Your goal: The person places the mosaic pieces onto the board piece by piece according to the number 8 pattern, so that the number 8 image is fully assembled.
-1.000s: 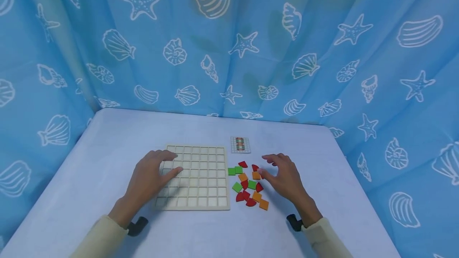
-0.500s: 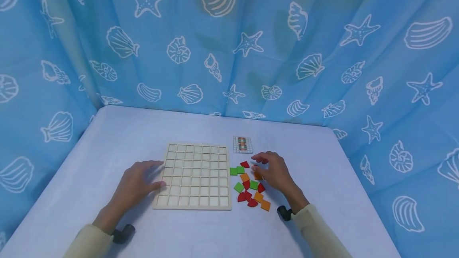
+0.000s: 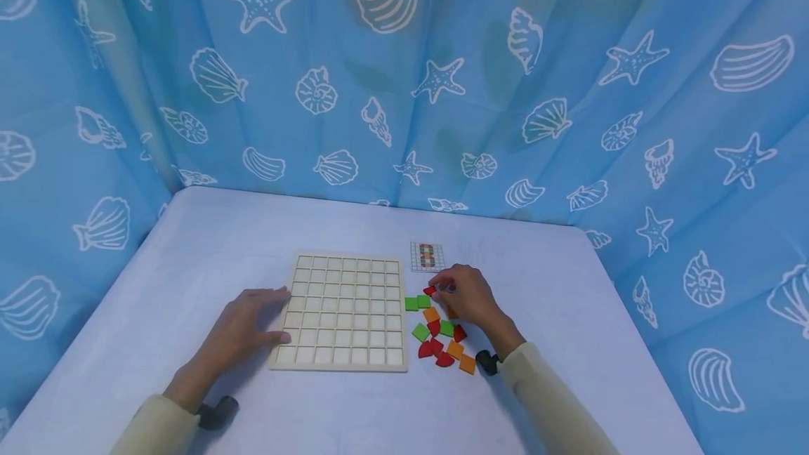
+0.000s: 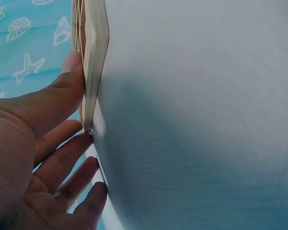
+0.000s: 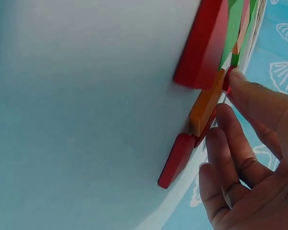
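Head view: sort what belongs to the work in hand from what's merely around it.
In use: board, touched by the left hand; red piece, at the right hand; other pieces; card, probably, since its grid shows similar colours.
Just there: curtain; table; black wrist devices.

The left hand (image 3: 237,325) touches the left edge of a gridded board (image 3: 341,318) on the table (image 3: 253,230); the right hand (image 3: 468,295) pinches a red piece (image 3: 430,291) beside coloured tiles (image 3: 454,350), near a small patterned card (image 3: 427,257).
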A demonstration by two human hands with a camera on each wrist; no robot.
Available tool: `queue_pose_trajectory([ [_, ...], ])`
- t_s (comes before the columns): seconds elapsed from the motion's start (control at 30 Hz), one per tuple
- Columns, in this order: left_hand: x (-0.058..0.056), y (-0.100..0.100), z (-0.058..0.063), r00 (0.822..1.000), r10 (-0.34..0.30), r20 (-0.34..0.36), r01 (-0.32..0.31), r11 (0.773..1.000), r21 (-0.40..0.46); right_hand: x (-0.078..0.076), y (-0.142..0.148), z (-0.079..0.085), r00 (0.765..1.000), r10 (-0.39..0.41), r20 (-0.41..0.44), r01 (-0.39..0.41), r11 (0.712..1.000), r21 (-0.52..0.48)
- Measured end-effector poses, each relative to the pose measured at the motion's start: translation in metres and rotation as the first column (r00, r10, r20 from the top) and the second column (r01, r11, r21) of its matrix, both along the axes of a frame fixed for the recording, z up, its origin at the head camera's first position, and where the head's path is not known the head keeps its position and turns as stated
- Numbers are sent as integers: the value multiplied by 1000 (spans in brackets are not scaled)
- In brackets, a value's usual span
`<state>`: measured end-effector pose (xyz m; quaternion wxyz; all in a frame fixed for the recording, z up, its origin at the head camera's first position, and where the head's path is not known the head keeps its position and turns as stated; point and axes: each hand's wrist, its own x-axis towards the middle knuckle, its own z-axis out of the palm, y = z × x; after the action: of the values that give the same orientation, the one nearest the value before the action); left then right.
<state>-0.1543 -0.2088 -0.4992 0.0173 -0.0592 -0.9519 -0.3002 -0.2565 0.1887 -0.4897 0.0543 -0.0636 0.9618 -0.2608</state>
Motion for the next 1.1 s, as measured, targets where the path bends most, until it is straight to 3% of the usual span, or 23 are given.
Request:
queue_pose_trajectory([
  [0.27,1,1,1,1000,-4,21,5,999,-47,-2,-3,1,1000,26,3,-26,999,-44],
  [0.53,0,-1,0,1000,-28,-14,28,999,-35,0,-12,4,999,-34,13,36,987,-157],
  [0.73,-2,-1,-2,999,-35,-14,34,999,-36,1,-25,9,998,-12,-63,1,984,-179],
  [1.1,-1,-2,-2,999,-30,-20,29,999,-40,0,-48,14,992,78,-96,-109,918,-380],
])
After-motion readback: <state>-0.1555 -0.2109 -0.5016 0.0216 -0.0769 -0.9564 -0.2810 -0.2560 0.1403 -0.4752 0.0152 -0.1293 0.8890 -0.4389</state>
